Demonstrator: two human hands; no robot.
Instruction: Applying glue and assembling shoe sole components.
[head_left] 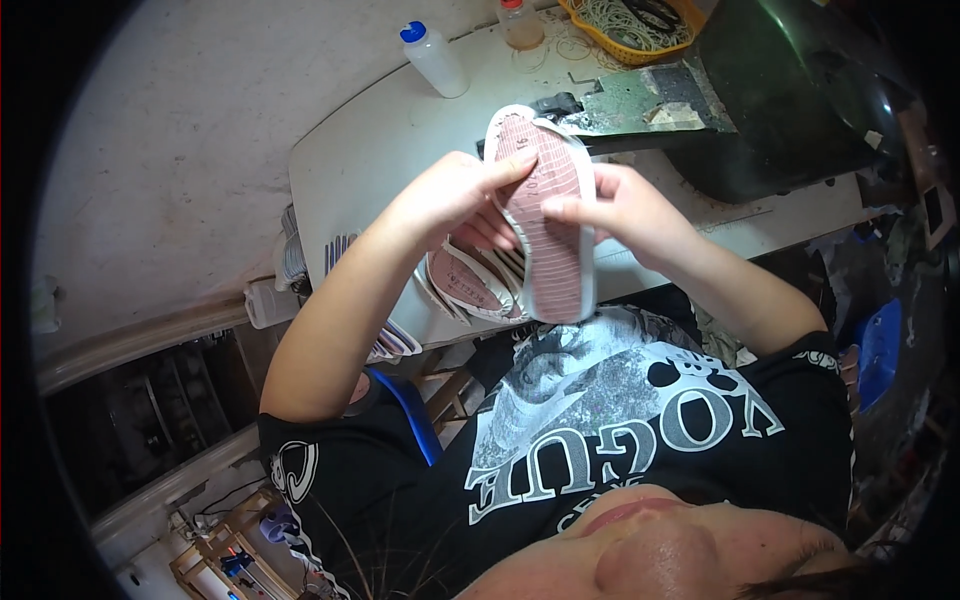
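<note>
Between my two hands is a pink insole-shaped shoe piece (560, 245) with thin pale stripes, dark printed marks and a raised white edge. It stands lengthwise, its lower end close to my shirt. My left hand (465, 195) grips its left edge, thumb on the pink face and fingers curled behind. From the right, my right hand (630, 210) holds it the same way, thumb pressed on the middle. Below my left hand, similar pink pieces (465, 280) with white edges lie at the table's front edge, partly hidden by the held one.
A green sewing machine (780, 110) stands at the right on the pale table (350, 140). Toward the back are a blue-capped bottle (437, 65), a red-capped bottle (520, 25) and a yellow basket (630, 45) of thin cords or bands. Blue plastic (880, 350) shows at the far right.
</note>
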